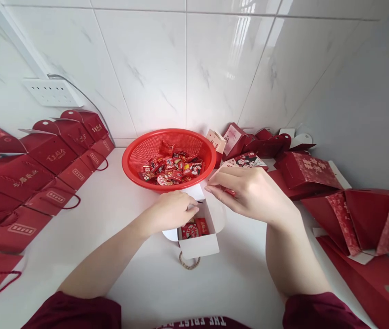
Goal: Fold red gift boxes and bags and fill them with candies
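Note:
A small white box point(199, 246) with raised flaps stands in front of me, a twisted rope handle point(189, 261) at its near side. Several red wrapped candies point(194, 228) lie inside it. Over the box's left side is my left hand point(170, 210), thumb and forefinger apart, with nothing visible between them. My right hand point(249, 192) hovers at the box's far right, fingers curled and thumb near the forefinger; a bit of red shows between them, but I cannot make out what it is. Behind the box, a red plastic basket point(134, 176) holds many red candy packets point(172, 167).
Red gift boxes point(53, 155) with cord handles line the left side. More red boxes point(312, 171) stand or lie along the right, and a cartoon-printed box point(245, 160) lies beside the basket. A socket strip point(53, 92) is on the tiled wall.

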Demonstrator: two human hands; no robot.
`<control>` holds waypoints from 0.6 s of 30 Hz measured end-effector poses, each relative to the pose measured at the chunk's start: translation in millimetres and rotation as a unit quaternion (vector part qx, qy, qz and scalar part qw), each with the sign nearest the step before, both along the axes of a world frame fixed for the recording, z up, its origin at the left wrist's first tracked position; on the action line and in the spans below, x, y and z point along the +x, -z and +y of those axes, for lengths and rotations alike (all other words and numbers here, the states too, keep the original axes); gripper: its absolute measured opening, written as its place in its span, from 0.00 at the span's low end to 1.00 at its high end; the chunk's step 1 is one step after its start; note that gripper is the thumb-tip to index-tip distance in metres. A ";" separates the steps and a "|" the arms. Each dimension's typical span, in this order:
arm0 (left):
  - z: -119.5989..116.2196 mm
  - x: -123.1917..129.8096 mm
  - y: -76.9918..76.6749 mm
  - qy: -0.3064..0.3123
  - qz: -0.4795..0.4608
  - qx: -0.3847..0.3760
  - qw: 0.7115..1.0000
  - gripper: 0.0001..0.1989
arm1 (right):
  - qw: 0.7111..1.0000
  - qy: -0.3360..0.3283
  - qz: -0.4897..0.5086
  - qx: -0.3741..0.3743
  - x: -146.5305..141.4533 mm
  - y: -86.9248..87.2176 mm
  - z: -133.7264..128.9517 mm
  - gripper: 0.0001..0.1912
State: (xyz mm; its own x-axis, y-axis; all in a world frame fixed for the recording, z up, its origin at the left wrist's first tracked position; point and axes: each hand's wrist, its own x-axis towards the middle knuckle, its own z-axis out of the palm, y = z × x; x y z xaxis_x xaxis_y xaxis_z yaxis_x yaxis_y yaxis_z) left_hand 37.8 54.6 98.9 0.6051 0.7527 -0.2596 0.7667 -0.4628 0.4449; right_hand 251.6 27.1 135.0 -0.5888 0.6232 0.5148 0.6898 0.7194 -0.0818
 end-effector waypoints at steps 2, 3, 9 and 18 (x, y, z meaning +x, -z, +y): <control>0.4 -3.7 -5.8 -0.024 -0.021 0.040 0.999 0.15 | 1.000 0.004 0.007 0.000 0.8 -1.1 -0.7 0.17; 0.2 -6.7 -10.7 -0.039 -0.035 0.053 0.997 0.15 | 1.000 0.004 0.011 -0.001 1.4 -1.8 -1.2 0.17; -7.8 -27.5 -37.4 -0.135 -0.195 0.141 0.961 0.13 | 0.998 -0.012 0.054 -0.018 7.7 -2.9 -5.8 0.15; -29.3 -69.1 29.9 -0.212 -0.268 0.139 0.929 0.15 | 0.988 0.033 0.091 -0.119 30.9 24.9 -16.5 0.08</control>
